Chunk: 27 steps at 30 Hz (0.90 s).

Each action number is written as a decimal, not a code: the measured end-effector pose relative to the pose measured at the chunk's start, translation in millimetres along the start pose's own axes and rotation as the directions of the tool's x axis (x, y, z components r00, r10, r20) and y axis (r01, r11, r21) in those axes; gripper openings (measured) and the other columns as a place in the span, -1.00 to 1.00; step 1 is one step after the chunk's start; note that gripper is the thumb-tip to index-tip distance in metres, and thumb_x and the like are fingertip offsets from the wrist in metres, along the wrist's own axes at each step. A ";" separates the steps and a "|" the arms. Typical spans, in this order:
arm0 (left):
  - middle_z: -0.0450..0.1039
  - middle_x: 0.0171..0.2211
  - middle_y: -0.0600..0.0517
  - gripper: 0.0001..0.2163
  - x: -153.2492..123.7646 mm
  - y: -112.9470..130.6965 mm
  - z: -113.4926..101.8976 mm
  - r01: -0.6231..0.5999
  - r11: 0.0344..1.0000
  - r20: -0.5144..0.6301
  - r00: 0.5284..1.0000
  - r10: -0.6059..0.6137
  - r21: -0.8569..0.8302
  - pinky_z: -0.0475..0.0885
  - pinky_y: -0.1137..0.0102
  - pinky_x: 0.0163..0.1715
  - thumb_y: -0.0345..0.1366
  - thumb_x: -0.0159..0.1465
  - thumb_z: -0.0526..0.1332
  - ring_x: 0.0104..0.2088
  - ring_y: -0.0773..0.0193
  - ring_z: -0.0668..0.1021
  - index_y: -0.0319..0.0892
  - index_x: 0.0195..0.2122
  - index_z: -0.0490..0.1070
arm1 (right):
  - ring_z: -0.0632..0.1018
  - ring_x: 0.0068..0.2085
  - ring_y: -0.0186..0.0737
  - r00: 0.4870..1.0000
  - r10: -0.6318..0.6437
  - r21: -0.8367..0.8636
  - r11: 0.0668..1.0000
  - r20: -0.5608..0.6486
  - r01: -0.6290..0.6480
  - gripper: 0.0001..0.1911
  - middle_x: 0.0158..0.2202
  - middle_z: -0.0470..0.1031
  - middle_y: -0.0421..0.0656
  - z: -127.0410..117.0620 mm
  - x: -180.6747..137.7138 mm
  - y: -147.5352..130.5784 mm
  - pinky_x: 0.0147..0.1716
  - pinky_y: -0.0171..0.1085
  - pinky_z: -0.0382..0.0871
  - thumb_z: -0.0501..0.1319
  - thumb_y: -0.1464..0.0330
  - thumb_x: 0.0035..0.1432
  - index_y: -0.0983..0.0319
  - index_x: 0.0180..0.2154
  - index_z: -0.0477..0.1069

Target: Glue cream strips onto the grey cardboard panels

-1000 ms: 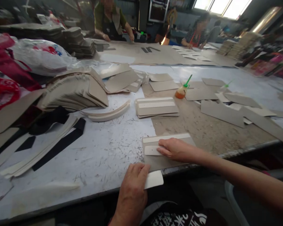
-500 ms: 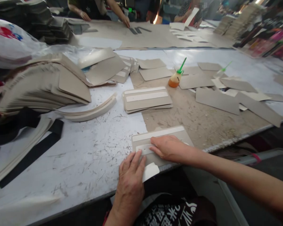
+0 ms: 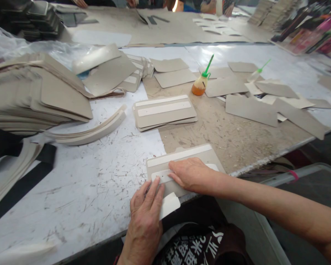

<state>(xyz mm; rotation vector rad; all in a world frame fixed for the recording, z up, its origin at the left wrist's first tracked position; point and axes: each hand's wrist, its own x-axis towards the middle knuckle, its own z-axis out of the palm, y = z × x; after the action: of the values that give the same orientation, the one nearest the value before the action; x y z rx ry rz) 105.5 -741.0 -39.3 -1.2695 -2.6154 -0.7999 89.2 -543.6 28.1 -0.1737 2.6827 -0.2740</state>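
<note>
A grey cardboard panel (image 3: pixel 204 156) with white strips lies at the table's near edge. My right hand (image 3: pixel 191 175) lies flat on it, fingers stretched out, pressing a small white strip (image 3: pixel 160 175) onto the panel. My left hand (image 3: pixel 146 209) rests just left of it, fingers extended onto the panel's near left corner, with a white rounded strip (image 3: pixel 169 204) sticking out from under the palm over the table edge.
A stack of finished panels (image 3: pixel 165 112) lies further back. An orange glue bottle (image 3: pixel 200 84) with a green nozzle stands beyond it. Piles of cardboard pieces (image 3: pixel 52 95) fill the left; loose grey pieces (image 3: pixel 251 110) lie right. Curved strips (image 3: pixel 96 130) and black strips (image 3: pixel 24 180) lie left.
The view has tilted down and closer. My left hand slid forward so its fingers lie on the panel's corner. My right hand has stayed pressing on the white strip.
</note>
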 end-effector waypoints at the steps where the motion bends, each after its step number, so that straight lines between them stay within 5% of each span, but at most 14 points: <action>1: 0.30 0.11 -0.17 -0.59 0.1 -0.1 -0.2 -0.001 1.000 0.004 1.000 0.001 0.004 0.19 0.11 0.02 -0.59 0.20 -0.01 0.12 0.02 0.23 -0.31 0.08 0.26 | 0.55 -0.25 0.00 1.000 0.002 0.002 1.000 0.002 -0.002 -0.72 -0.27 0.55 -0.02 -0.1 0.1 0.0 -0.34 -0.16 0.36 -0.02 0.28 0.25 0.26 -0.20 0.39; 8: 0.34 0.09 -0.10 -0.55 -0.2 -3.2 2.9 0.003 1.000 -0.011 1.000 -0.003 0.031 0.18 0.15 0.02 -0.55 0.21 -0.03 0.11 0.07 0.26 -0.23 0.13 0.21 | 0.56 -0.28 0.00 1.000 0.011 -0.003 1.000 -0.012 -0.011 -0.72 -0.29 0.55 -0.01 -0.4 1.2 -0.7 -0.36 -0.15 0.39 -0.01 0.29 0.24 0.28 -0.19 0.40; 15: 0.41 -0.01 -0.03 -0.33 3.7 -7.4 14.7 -0.005 0.980 -0.031 0.999 0.011 0.199 0.22 0.21 -0.08 -0.58 0.18 0.01 -0.02 0.07 0.34 -0.07 0.29 -0.17 | 0.57 -0.35 -0.03 0.993 0.116 -0.037 0.993 0.029 -0.115 -0.77 -0.35 0.54 0.03 -7.4 0.6 -12.9 -0.48 -0.22 0.38 0.09 0.32 0.21 0.34 -0.23 0.41; 18: 0.43 -0.04 -0.02 -0.25 7.3 -4.0 15.7 0.033 0.972 -0.033 0.999 -0.026 0.233 0.23 0.20 -0.11 -0.63 0.13 0.01 -0.04 0.05 0.35 -0.01 0.29 -0.24 | 0.55 -0.34 -0.03 0.978 0.197 -0.031 0.979 -0.072 -0.199 -0.73 -0.35 0.52 0.01 -9.7 -19.0 -9.9 -0.44 -0.21 0.37 0.17 0.22 0.17 0.32 -0.25 0.39; 22: 0.46 -0.09 -0.01 -0.24 9.7 -2.2 14.8 0.025 0.966 -0.045 0.999 -0.014 0.259 0.25 0.21 -0.19 -0.63 0.11 0.04 -0.09 0.05 0.38 0.01 0.29 -0.21 | 0.49 -0.35 -0.13 0.961 0.195 0.009 0.980 -0.195 -0.197 -0.88 -0.38 0.47 -0.10 -4.6 -69.5 4.3 -0.37 -0.24 0.30 0.12 0.34 0.21 0.24 -0.34 0.36; 27: 0.45 -0.08 -0.09 -0.31 10.7 -2.9 14.5 -0.011 0.960 -0.048 0.999 0.025 0.281 0.26 0.18 -0.22 -0.55 0.17 0.05 -0.09 0.01 0.38 -0.07 0.29 -0.20 | 0.42 -0.37 -0.29 0.893 0.330 0.322 0.918 -0.306 -0.230 -0.81 -0.41 0.41 -0.19 8.3 -107.8 39.1 -0.36 -0.33 0.20 0.02 0.36 0.27 0.22 -0.38 0.31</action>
<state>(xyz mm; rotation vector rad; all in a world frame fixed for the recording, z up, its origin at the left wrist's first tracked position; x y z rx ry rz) 98.1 -727.6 -49.3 -1.1741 -2.5580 -0.4307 186.5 -489.2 56.4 0.3903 2.9303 -0.6378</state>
